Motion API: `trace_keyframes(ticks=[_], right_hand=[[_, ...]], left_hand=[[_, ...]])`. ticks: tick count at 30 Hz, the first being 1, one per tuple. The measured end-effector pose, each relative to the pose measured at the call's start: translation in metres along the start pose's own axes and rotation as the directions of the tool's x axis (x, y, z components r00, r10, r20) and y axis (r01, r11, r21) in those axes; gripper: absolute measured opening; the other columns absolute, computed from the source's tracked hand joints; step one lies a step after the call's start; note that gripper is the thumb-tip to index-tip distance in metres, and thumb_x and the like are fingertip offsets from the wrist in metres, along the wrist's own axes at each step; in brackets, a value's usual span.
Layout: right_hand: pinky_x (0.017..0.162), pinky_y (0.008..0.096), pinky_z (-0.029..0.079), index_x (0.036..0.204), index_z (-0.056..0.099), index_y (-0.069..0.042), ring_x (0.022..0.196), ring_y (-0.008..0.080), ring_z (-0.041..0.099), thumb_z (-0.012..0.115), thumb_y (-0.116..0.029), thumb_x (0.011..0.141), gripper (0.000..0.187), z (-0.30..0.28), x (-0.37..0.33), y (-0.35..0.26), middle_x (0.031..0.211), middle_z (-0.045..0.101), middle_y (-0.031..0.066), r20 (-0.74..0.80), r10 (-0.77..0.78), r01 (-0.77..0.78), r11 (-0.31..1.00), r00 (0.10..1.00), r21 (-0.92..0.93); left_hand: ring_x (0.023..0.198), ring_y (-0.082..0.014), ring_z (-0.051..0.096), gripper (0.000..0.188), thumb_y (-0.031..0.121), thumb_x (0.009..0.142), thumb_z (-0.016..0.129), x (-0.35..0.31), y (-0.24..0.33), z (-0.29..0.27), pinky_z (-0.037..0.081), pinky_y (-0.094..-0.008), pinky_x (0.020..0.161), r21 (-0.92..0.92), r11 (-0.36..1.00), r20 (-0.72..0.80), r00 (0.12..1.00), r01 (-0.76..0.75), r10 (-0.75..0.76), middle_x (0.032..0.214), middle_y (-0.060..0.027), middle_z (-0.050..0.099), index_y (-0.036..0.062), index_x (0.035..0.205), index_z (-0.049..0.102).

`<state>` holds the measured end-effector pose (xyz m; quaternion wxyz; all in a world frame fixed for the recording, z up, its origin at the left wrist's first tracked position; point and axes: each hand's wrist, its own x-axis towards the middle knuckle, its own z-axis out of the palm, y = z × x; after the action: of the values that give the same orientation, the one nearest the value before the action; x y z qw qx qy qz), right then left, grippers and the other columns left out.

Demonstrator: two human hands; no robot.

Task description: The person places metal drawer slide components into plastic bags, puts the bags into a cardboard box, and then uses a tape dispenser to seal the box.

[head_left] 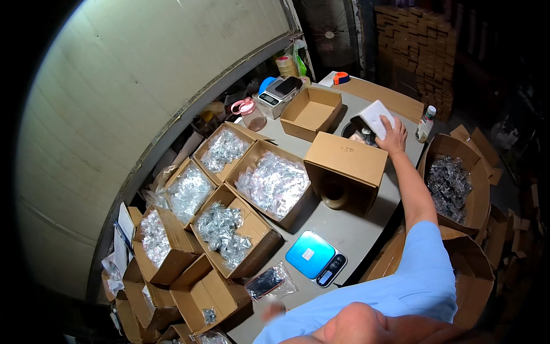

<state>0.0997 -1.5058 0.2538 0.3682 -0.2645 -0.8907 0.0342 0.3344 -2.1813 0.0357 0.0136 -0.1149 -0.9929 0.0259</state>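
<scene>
At the far right of the table, my right hand (392, 137) grips a white rectangular box (375, 116), fingers over its side. The box is tilted on the rim of a dark round bowl (348, 129), where some small pale and dark items show. Just in front stands a cardboard box on its side (345, 151), with a tape roll (334, 195) in its shaded opening. Low in the picture, only a blurred bit of my left hand (274, 311) shows, near a dark phone-like item in a clear bag (269, 283). Its fingers are smeared.
Cartons of small clear bags (274, 182) fill the left side. A blue-topped scale (309, 255) sits near me. Farther back are an open carton (312, 112), a pink-lidded jug (252, 114) and another scale (278, 94). A carton of dark packets (450, 189) stands right of the table.
</scene>
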Motion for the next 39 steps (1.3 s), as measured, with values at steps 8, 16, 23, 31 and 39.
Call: trace_keyframes(ticks=[8,16,23,31,39], right_hand=[[0.096,0.0456,0.028,0.127,0.04,-0.038,0.117,0.0328,0.035,0.077,-0.021,0.052,0.086,-0.048,0.024,0.006,0.131,0.034,0.0128,-0.232,-0.39,0.389,0.92,0.891,-0.052],[0.092,0.0378,0.038,0.13,0.035,-0.006,0.109,0.0252,0.046,0.072,-0.014,0.072,0.069,-0.138,0.044,-0.033,0.123,0.045,0.0089,-0.274,0.409,0.066,0.455,0.87,0.888],[0.084,0.0284,0.045,0.125,0.041,-0.007,0.098,0.0169,0.053,0.06,-0.014,0.079,0.05,-0.214,-0.046,-0.109,0.108,0.052,0.0058,0.547,-0.218,-0.576,-0.098,0.808,0.812],[0.074,0.031,0.049,0.111,0.051,-0.008,0.084,0.0163,0.056,0.059,-0.01,0.079,0.033,-0.079,-0.196,-0.152,0.095,0.056,0.0054,0.93,-0.345,-0.892,0.37,0.127,0.26],[0.076,0.0426,0.048,0.091,0.064,0.0,0.085,0.036,0.06,0.061,-0.023,0.079,0.026,-0.055,-0.143,-0.284,0.09,0.064,0.0179,0.579,-0.576,0.185,0.783,0.577,0.594]], left_hand=[[0.091,-0.0296,0.052,0.041,0.047,0.069,0.061,-0.009,0.007,-0.012,0.041,-0.0473,0.073,-0.041,0.997,-0.157,0.986,-0.06,0.053,0.094,-0.0093,0.054,0.0124,0.092,0.061],[0.095,-0.0307,0.048,0.037,0.04,0.072,0.059,-0.016,0.03,-0.064,0.038,-0.0463,0.073,-0.194,0.977,-0.234,0.971,-0.087,0.04,0.097,-0.0111,0.051,0.0102,0.094,0.058],[0.103,-0.0329,0.045,0.037,0.037,0.08,0.056,-0.014,0.031,-0.075,0.035,-0.0498,0.079,-0.277,0.959,-0.146,0.989,-0.06,0.02,0.111,-0.0138,0.049,0.0087,0.104,0.057],[0.108,-0.033,0.04,0.038,0.037,0.08,0.058,-0.018,0.029,-0.078,0.032,-0.0487,0.086,-0.356,0.934,-0.11,0.994,-0.022,-0.018,0.114,-0.0142,0.046,0.0103,0.106,0.055],[0.108,-0.0307,0.035,0.05,0.031,0.072,0.069,-0.021,0.018,-0.073,0.027,-0.0471,0.088,-0.341,0.94,-0.15,0.988,-0.012,-0.042,0.115,-0.0101,0.038,0.0167,0.113,0.043]])
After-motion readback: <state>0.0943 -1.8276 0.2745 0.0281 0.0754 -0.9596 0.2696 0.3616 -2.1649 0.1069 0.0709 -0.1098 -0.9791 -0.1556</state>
